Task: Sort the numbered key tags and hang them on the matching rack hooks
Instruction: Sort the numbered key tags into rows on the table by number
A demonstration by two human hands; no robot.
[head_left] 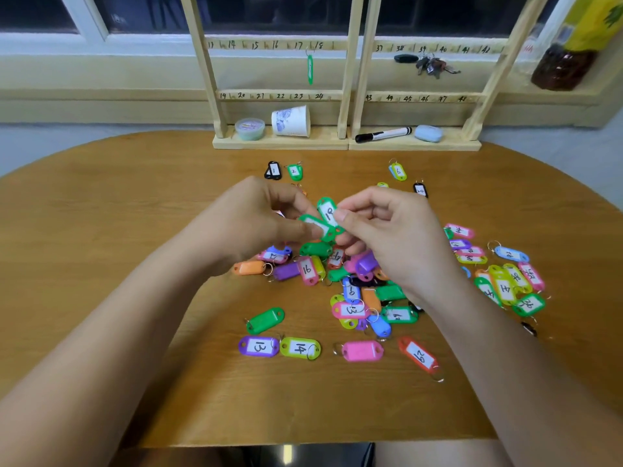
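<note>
Window frames and a pale sill ran behind a round-edged wooden table (101, 264). At its far edge stood two wooden racks side by side, the left rack (279, 45) with rails numbered 13 to 18 and 19 to 24, the right rack (421, 48) with rails numbered 37 to 42 and 43 to 48. One green tag (310, 69) hung from the upper left rail beside the 18, and a bunch of keys (431, 67) hung from the upper right rail.

On the rack bases lay a small tub (249, 129), a tipped paper cup (291, 121), a marker (382, 134) and a blue case (428, 133).

Both hands were raised above the table's middle. The left hand (249, 224) pinched a green key tag (317, 226) between thumb and curled fingers. The right hand (391, 230) pinched a second green key tag (327, 210), its white label facing up. The two tags crossed and touched each other.

Beneath and to the right of the hands lay a loose pile of coloured tags (364, 284). Nearer the person lay a purple tag marked 13 (259, 346) just beside a yellow tag marked 14 (300, 347), then a pink tag (362, 351) and an orange tag (418, 355). Toward the racks lay a black tag marked 1 (273, 170) next to a green tag marked 2 (295, 171).
</note>
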